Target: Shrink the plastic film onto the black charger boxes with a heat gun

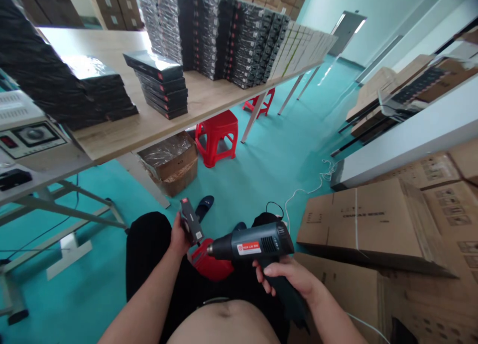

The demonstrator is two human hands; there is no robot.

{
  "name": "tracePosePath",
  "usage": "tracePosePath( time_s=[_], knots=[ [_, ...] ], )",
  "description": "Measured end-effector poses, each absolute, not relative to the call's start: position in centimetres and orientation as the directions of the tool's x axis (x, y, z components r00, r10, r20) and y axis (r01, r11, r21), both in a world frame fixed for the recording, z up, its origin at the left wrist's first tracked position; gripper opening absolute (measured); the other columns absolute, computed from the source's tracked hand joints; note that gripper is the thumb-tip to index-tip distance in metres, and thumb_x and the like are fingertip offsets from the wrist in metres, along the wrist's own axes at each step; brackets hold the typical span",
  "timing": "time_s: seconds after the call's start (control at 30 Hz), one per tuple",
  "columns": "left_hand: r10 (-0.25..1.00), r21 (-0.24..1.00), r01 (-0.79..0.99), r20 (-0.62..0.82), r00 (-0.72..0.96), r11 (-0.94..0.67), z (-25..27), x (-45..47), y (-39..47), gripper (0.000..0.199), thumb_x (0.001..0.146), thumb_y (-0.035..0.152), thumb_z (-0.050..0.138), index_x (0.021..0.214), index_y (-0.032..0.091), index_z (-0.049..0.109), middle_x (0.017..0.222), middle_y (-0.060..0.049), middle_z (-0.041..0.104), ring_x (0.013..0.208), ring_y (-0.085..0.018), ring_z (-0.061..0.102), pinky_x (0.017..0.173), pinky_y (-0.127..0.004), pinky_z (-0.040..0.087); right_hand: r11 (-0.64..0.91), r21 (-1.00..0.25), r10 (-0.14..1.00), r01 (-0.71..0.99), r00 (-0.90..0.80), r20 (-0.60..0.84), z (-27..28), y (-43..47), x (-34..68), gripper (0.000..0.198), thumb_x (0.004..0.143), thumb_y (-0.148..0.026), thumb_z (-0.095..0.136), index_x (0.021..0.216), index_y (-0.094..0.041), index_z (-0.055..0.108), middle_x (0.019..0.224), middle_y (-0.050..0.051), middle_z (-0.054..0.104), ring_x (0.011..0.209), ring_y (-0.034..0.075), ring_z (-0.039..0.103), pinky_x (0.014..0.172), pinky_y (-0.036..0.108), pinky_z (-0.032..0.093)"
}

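Note:
A slim black box [192, 221] with a small red mark at one end is gripped in my left hand [180, 237], held tilted above my lap. My right hand [286, 274] is wrapped around the handle of a dark blue-grey heat gun [257, 242]. Its nozzle points left, toward the lower end of the box, with a small gap between them. Below the nozzle, part of a red stool seat [212, 264] shows between my legs. On the wooden table [212, 97] ahead stands a short stack of similar black boxes [160, 85].
Tall rows of film-wrapped black boxes [224, 40] fill the table's back. A machine with a dial [32, 135] stands at left. A red stool [217, 135] and an open carton [172, 165] sit on the floor. Large cartons [358, 219] and a white cable [298, 192] lie at right.

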State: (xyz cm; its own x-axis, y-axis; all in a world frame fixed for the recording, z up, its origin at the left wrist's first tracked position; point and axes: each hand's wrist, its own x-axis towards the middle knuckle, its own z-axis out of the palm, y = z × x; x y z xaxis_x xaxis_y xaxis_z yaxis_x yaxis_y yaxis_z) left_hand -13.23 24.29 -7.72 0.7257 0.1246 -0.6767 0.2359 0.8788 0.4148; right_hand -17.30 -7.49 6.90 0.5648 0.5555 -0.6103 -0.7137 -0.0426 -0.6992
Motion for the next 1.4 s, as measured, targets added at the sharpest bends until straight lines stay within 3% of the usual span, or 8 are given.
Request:
tracePosePath(
  time_s=[0.2,0.37,0.53,0.77,1.03,1.13,1.3,1.4],
  knots=[
    [-0.302,0.227,0.444,-0.468,0.83,0.867,-6.5,-14.1,24.9,0.065,0.082,0.063,0.042,0.122,0.014,0.052,0.106,-0.016,0.066,0.09,-0.031,0.066,0.064,-0.043,0.056,0.073,-0.737,0.378,-0.672,0.702,-0.603,5.6,-6.8,-14.9,0.025,0.076,-0.023,0.058,0.096,-0.01,0.063,0.076,0.007,0.066,0.057,0.014,0.062,0.047,0.022,0.047],
    [-0.429,0.195,0.535,-0.405,0.807,0.822,-6.4,-14.5,24.9,0.066,0.085,0.055,0.043,0.13,0.006,0.047,0.116,-0.022,0.062,0.105,-0.035,0.06,0.081,-0.049,0.051,0.156,-0.774,0.326,-0.613,0.772,-0.546,5.0,-3.9,-11.7,0.023,0.078,-0.028,0.058,0.095,-0.013,0.063,0.078,0.004,0.065,0.061,0.012,0.061,0.052,0.021,0.049],
    [-0.394,0.205,0.517,-0.439,0.807,0.831,-7.0,-14.3,25.0,0.054,0.085,0.044,0.046,0.121,0.005,0.055,0.108,-0.02,0.067,0.101,-0.033,0.063,0.089,-0.048,0.048,0.131,-0.797,0.417,-0.59,0.762,-0.496,6.8,-0.7,-10.8,0.026,0.074,-0.028,0.063,0.096,-0.014,0.064,0.078,0.005,0.067,0.061,0.013,0.061,0.052,0.023,0.049],
    [-0.322,0.167,0.454,-0.498,0.805,0.875,-6.9,-14.1,25.3,0.039,0.084,0.038,0.05,0.105,0.009,0.065,0.092,-0.013,0.072,0.094,-0.03,0.066,0.089,-0.042,0.049,-0.28,-0.808,0.726,-0.518,0.436,-0.531,10.2,-2.0,-12.6,0.025,0.067,-0.022,0.07,0.088,-0.01,0.069,0.074,0.006,0.068,0.055,0.014,0.061,0.05,0.025,0.048],
    [-0.342,0.155,0.498,-0.553,0.759,0.853,-7.1,-14.1,25.3,0.037,0.083,0.042,0.052,0.093,0.01,0.066,0.084,-0.013,0.073,0.091,-0.03,0.067,0.084,-0.042,0.051,-0.011,-0.816,0.469,-0.578,0.718,-0.515,8.8,0.3,-13.0,0.031,0.071,-0.028,0.066,0.098,-0.012,0.065,0.077,0.006,0.068,0.058,0.014,0.062,0.05,0.024,0.049],
    [-0.339,0.155,0.493,-0.551,0.763,0.856,-7.0,-14.1,25.3,0.038,0.082,0.043,0.052,0.094,0.009,0.065,0.086,-0.013,0.072,0.093,-0.031,0.067,0.083,-0.043,0.051,0.006,-0.821,0.403,-0.571,0.753,-0.52,8.7,0.9,-13.3,0.031,0.071,-0.029,0.066,0.097,-0.012,0.065,0.075,0.005,0.067,0.057,0.014,0.062,0.049,0.024,0.049],
    [-0.329,0.157,0.502,-0.585,0.741,0.851,-6.9,-14.1,25.3,0.04,0.082,0.044,0.053,0.098,0.01,0.065,0.083,-0.013,0.073,0.089,-0.031,0.068,0.08,-0.044,0.052,-0.055,-0.808,0.478,-0.586,0.695,-0.537,9.0,0.9,-13.6,0.03,0.068,-0.027,0.067,0.094,-0.012,0.066,0.073,0.006,0.069,0.055,0.015,0.062,0.049,0.025,0.049],
    [-0.318,0.17,0.494,-0.581,0.749,0.853,-6.9,-14.1,25.3,0.038,0.081,0.042,0.054,0.095,0.009,0.065,0.082,-0.013,0.072,0.088,-0.031,0.068,0.081,-0.043,0.052,-0.058,-0.847,0.333,-0.529,0.789,-0.516,8.9,0.8,-12.3,0.025,0.069,-0.026,0.066,0.09,-0.012,0.066,0.065,0.003,0.067,0.052,0.013,0.06,0.048,0.023,0.048]
  ],
)
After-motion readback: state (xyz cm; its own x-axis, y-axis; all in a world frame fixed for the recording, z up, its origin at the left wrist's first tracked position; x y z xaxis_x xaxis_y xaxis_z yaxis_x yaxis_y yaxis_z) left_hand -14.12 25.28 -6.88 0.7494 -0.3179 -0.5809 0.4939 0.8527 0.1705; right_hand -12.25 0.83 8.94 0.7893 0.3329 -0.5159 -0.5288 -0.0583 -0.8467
